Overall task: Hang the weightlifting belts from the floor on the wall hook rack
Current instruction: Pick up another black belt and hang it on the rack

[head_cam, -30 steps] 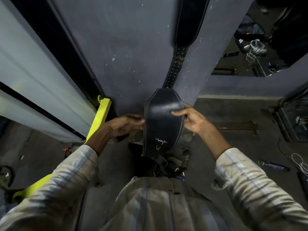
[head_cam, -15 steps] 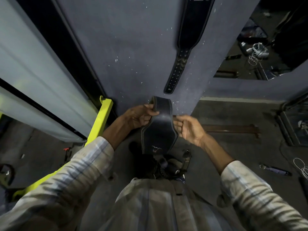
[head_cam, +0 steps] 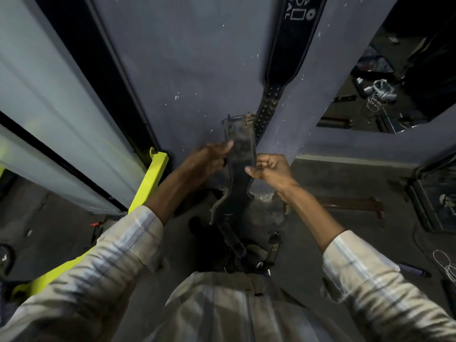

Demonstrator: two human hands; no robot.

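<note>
Head view: both hands pinch the blurred dark belt (head_cam: 240,154) between them, left hand (head_cam: 209,160) on its left edge, right hand (head_cam: 270,169) on its right.

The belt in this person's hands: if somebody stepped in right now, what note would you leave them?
Left hand: fingers grip the left edge of the held belt.
Right hand: pinches its right edge.
The belt is raised against the wall, buckle end up, not yet hooked; its lower end trails toward the floor.
Done: one hung belt is on the wall, upper right.
Left: hook this belt. The rack itself is out of view.
</note>
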